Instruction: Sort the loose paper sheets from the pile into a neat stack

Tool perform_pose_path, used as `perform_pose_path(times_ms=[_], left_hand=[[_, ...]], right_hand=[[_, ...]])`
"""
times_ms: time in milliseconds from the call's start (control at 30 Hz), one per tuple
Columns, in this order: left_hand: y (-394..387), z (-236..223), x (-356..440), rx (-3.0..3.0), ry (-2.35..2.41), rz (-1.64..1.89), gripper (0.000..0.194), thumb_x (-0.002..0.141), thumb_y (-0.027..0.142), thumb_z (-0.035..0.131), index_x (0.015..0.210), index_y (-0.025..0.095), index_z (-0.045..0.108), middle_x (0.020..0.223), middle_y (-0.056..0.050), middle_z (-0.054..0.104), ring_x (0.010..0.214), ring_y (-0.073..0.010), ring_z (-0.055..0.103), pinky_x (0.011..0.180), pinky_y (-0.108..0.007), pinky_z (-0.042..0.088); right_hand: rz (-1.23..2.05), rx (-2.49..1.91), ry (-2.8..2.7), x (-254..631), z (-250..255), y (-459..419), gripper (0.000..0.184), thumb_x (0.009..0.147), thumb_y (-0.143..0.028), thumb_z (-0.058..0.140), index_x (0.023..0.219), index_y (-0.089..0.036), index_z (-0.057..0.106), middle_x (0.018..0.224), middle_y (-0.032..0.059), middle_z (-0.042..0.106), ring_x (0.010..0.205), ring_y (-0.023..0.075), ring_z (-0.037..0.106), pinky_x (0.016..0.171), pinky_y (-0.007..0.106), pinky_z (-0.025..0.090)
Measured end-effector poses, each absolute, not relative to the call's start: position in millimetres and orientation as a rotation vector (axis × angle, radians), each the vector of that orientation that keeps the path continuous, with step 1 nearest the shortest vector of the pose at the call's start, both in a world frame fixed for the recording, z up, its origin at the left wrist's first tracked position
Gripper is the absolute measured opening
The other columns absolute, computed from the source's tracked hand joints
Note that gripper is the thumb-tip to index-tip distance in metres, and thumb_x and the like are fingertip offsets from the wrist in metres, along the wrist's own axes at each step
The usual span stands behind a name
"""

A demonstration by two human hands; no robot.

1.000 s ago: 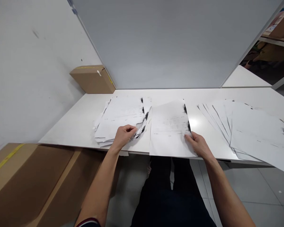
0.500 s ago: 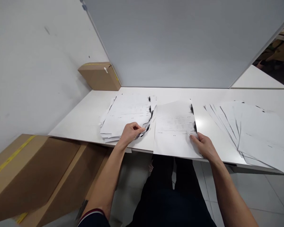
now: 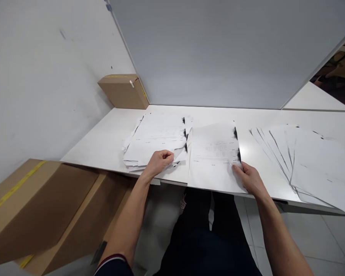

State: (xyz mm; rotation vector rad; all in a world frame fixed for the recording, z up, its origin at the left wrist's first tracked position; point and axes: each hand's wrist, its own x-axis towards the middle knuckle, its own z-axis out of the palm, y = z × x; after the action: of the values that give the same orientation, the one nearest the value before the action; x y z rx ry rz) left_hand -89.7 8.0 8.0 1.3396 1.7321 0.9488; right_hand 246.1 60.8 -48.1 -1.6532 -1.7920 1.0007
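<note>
A stack of printed paper sheets (image 3: 158,130) lies left of centre on the white table, its edges uneven and its right side smudged black. My left hand (image 3: 158,163) is closed in a pinch at the lower right corner of this stack, on a sheet's corner (image 3: 178,153) that is bent up. To the right lies another printed sheet (image 3: 212,153) with black smudges along its right edge; whether more sheets are beneath it I cannot tell. My right hand (image 3: 250,178) grips its lower right edge, thumb on top and fingers beneath.
Fanned-out sheets (image 3: 319,165) cover the table's right part, some reaching over the front edge. A cardboard box (image 3: 123,92) stands at the back left corner. Larger cartons (image 3: 40,214) sit below the table at left. A grey panel (image 3: 218,50) rises behind the white table (image 3: 94,134).
My left hand has shifted slightly, and the bent corner at its fingers has changed shape, with its dark crumpled underside less visible. My right hand keeps its grip. The view has moved slightly.
</note>
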Motion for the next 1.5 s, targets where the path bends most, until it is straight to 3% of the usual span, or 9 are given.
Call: perform_pose_path(times_ms=[400, 600, 800, 1000, 1100, 1200, 1400, 1500], left_hand=[[12, 0, -93, 1.388, 1.811, 1.092, 0.014, 0.071, 0.028, 0.054, 0.068, 0.016, 0.058, 0.059, 0.002, 0.053, 0.055, -0.01, 0.045, 0.053, -0.022, 0.037], [-1, 25, -46, 2.291, 1.841, 1.217, 0.008, 0.081, 0.016, 0.041, 0.082, 0.017, 0.048, 0.084, -0.006, 0.054, 0.084, -0.0182, 0.049, 0.077, -0.034, 0.041], [-14, 0, 36, 2.722, 1.394, 0.927, 0.015, 0.085, 0.008, 0.033, 0.078, 0.017, 0.044, 0.074, -0.005, 0.05, 0.073, -0.0171, 0.046, 0.067, -0.032, 0.041], [-25, -41, 84, 2.818, 1.23, 0.836, 0.017, 0.086, 0.008, 0.035, 0.074, 0.016, 0.046, 0.068, -0.003, 0.047, 0.065, -0.0151, 0.044, 0.06, -0.029, 0.039], [-31, -47, 100, 2.778, 1.167, 0.867, 0.017, 0.087, 0.009, 0.035, 0.075, 0.015, 0.047, 0.07, -0.004, 0.05, 0.068, -0.0158, 0.048, 0.061, -0.03, 0.042], [-30, -46, 101, 2.612, 1.128, 0.891, 0.011, 0.089, 0.021, 0.04, 0.09, 0.015, 0.05, 0.084, -0.007, 0.057, 0.08, -0.0177, 0.053, 0.068, -0.032, 0.047], [12, -18, 45, 2.137, 1.634, 1.167, 0.028, 0.086, 0.03, 0.049, 0.11, 0.017, 0.048, 0.106, -0.011, 0.056, 0.104, -0.0222, 0.052, 0.088, -0.042, 0.044], [36, 16, 16, 1.906, 1.752, 1.344, 0.059, 0.076, 0.037, 0.062, 0.127, 0.019, 0.039, 0.126, -0.013, 0.047, 0.117, -0.0245, 0.045, 0.095, -0.045, 0.04]], right_hand=[[1.015, -1.664, -1.764, 246, -48, 61, 0.035, 0.077, -0.05, 0.048, 0.068, -0.017, 0.054, 0.059, -0.0005, 0.052, 0.058, 0.0145, 0.047, 0.05, 0.024, 0.037], [1.348, -1.555, -1.525, 249, -38, 59, 0.034, 0.074, -0.05, 0.055, 0.081, -0.017, 0.059, 0.075, 0.0032, 0.064, 0.07, 0.0197, 0.058, 0.058, 0.026, 0.045], [1.484, -1.535, -1.381, 252, -36, 44, 0.039, 0.072, -0.055, 0.055, 0.075, -0.016, 0.058, 0.065, 0.0026, 0.061, 0.06, 0.0177, 0.056, 0.051, 0.026, 0.042], [1.362, -1.56, -1.45, 264, -30, 32, 0.046, 0.074, -0.062, 0.047, 0.067, -0.017, 0.053, 0.058, 0.0009, 0.054, 0.054, 0.0144, 0.048, 0.048, 0.025, 0.037], [1.298, -1.57, -1.579, 268, -30, 33, 0.037, 0.073, -0.054, 0.053, 0.074, -0.017, 0.054, 0.066, 0.0008, 0.056, 0.061, 0.0148, 0.049, 0.051, 0.024, 0.037], [1.205, -1.634, -1.702, 273, -32, 33, 0.027, 0.073, -0.045, 0.055, 0.072, -0.018, 0.051, 0.064, -0.0004, 0.053, 0.06, 0.0141, 0.047, 0.051, 0.023, 0.035], [0.73, -1.657, -2.022, 304, 9, 32, 0.026, 0.085, -0.039, 0.044, 0.065, -0.021, 0.042, 0.054, -0.003, 0.041, 0.051, 0.0111, 0.035, 0.047, 0.023, 0.027], [0.525, -1.529, -2.21, 316, 55, 30, 0.026, 0.087, -0.04, 0.041, 0.07, -0.022, 0.048, 0.057, -0.0013, 0.047, 0.052, 0.0121, 0.04, 0.048, 0.024, 0.029]])
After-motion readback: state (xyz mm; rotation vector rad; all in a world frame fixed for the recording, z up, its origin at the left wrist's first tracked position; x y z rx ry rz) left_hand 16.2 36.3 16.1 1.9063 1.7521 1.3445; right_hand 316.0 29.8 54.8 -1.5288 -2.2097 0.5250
